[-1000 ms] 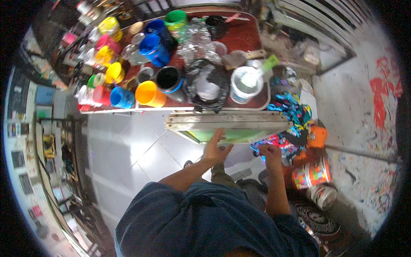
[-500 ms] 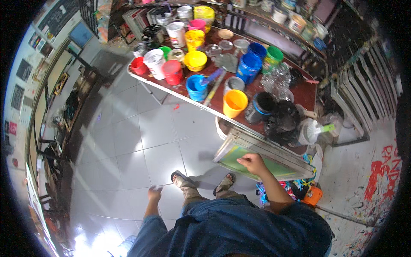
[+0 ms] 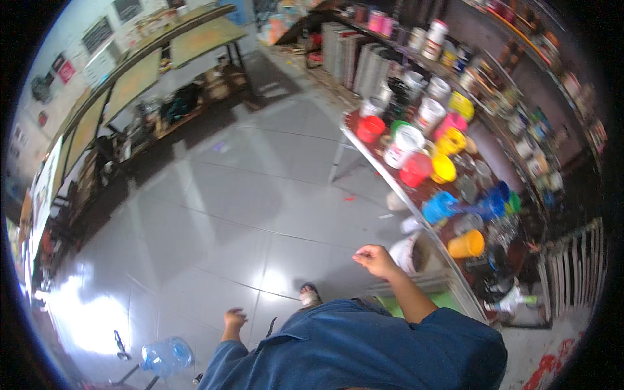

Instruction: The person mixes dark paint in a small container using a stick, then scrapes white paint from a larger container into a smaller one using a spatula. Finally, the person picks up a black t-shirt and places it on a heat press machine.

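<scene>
My left hand hangs low over the tiled floor, fingers loosely apart, holding nothing. My right hand is in the air left of a white bucket, its fingers drawn together; whatever might be between them is too small to make out. Beyond it stands a table with a pale edge, crowded with paint containers. Among them are a red tub, a yellow tub, a light blue tub and an orange cup. A green screen-printing frame leans low by my right forearm.
Shelves with jars line the right wall. Several frames are stacked upright at the far right. Along the left runs a long bench with boards. A clear blue water jug is on the floor at lower left.
My view has swung left, so the table and paint tubs now sit farther right. The printing frame is now mostly hidden behind my arm and body. The water jug has come into view.
</scene>
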`<state>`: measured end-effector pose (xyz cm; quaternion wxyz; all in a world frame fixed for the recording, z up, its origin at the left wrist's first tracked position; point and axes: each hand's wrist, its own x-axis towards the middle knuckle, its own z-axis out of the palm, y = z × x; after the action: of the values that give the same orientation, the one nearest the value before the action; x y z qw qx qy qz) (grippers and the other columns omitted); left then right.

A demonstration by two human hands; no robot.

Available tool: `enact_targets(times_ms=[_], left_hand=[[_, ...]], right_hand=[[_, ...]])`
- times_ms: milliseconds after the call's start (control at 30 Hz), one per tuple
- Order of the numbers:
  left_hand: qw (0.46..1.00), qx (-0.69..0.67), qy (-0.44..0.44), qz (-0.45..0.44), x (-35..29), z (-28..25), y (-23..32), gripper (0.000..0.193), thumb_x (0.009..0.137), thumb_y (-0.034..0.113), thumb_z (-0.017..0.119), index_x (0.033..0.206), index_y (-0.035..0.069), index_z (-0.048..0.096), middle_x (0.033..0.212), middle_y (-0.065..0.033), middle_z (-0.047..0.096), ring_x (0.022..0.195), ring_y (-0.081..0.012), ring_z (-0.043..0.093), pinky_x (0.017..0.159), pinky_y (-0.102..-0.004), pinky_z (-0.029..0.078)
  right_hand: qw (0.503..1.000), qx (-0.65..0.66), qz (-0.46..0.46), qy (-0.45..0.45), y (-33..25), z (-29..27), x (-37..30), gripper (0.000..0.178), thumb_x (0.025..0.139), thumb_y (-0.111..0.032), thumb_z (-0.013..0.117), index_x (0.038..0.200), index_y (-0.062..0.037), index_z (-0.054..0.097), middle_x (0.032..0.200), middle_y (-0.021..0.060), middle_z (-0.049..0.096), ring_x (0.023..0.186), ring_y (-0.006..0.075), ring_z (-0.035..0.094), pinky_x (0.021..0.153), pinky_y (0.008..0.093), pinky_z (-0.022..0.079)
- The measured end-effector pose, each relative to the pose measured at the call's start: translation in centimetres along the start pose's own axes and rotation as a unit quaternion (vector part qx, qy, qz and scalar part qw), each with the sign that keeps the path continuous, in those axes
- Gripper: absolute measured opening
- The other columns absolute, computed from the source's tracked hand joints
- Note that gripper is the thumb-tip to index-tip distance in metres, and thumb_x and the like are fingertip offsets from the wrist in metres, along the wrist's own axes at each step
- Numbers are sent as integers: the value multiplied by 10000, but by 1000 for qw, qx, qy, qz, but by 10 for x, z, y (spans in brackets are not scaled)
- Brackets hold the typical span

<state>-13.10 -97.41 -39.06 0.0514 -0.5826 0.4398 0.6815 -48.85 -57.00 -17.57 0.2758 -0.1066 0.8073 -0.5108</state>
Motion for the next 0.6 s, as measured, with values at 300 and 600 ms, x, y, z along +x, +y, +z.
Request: enact_targets(times_ms=[300, 600], left_hand=[[976, 167, 38, 134, 10, 88, 199, 199, 753, 150, 685, 787, -41, 641, 713, -131, 643, 578, -197, 609, 503, -292, 500], [976, 140, 144, -81, 122, 29, 261, 455, 898, 299, 500, 925, -155, 514, 959, -264, 616, 699, -315, 639, 545, -399, 516]], right_hand=[[999, -27, 13, -10, -49, 30, 156, 286, 767, -253, 697, 873, 4, 628, 691, 54, 627, 570, 111, 550, 531, 267, 445], [991, -123, 57, 20, -44, 21, 388, 293, 763, -269, 695, 888, -11, 637, 758, 95, 649, 709, 172, 612, 646, 305, 478]])
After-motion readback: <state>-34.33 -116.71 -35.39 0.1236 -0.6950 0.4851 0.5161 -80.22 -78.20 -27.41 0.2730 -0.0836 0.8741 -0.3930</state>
